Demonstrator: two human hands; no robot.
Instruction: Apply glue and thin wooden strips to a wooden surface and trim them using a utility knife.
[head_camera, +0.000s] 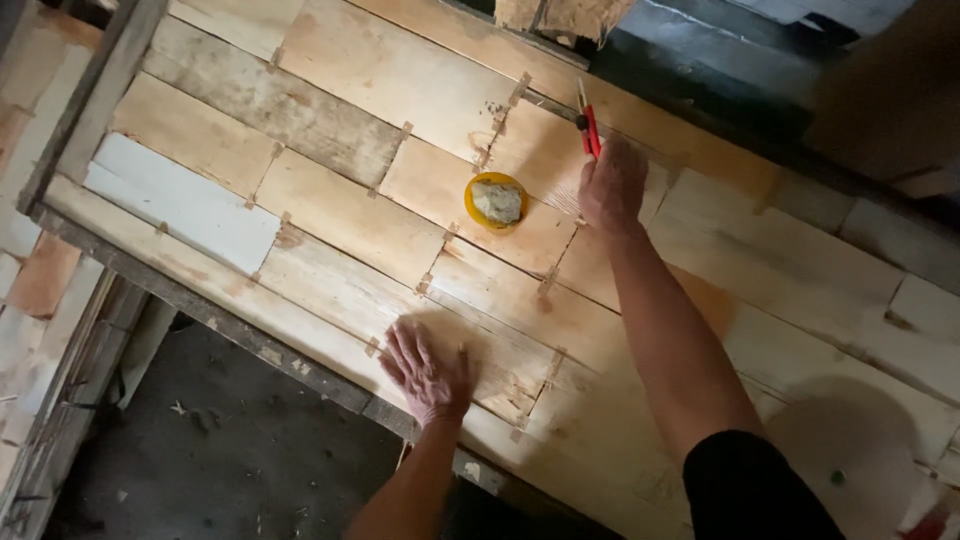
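Nearest the camera: a dark, dusty floor (230, 440) below the lower left, with a black sleeve (755, 490) at the lower right edge. Just beyond the floor, a grey weathered frame rail (200, 305) along the near edge of a panel of pale wooden boards (350, 215), laid in staggered rows with small wooden spacers (424, 285) wedged into the joints.

On the near boards, the left hand (428, 372): open, palm down, fingers spread flat against the wood (pressed on the surface, nothing gripped), close to the frame rail.

Farther up, past the middle of the panel, a small yellow round dish (496, 201) with a lump of greyish putty-like material inside, set on a board just left of the right hand.

Beyond that, the right hand (612, 185), arm stretched across the boards, closed around a red-handled tool (589, 127); only the red shaft and a dark tip seen poking out above the fingers, pointed toward the far edge (exact kind of tool not clear). Tool held over a joint between two boards near the far side.

To the left, one white-painted board (175, 200) among the bare ones. At the far edge, a dark gap and rough timber (565, 15) above the panel.
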